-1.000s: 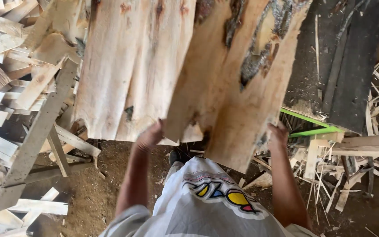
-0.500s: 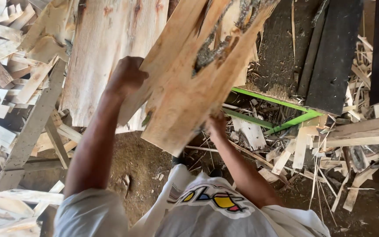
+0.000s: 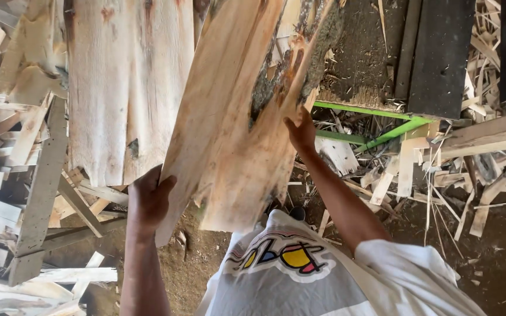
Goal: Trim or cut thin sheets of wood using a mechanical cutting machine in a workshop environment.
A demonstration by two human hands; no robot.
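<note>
Hands have shifted apart along slab.

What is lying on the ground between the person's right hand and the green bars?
In the head view, a pale flat offcut and loose splinters lie on the dirt between the right hand, gripping the bark-edged slab, and the green bars.

The person wears a white T-shirt with short sleeves. On its front is a colourful picture with blue, yellow, red and black shapes. Both arms are bare. The left hand and right hand wear no gloves.
</note>
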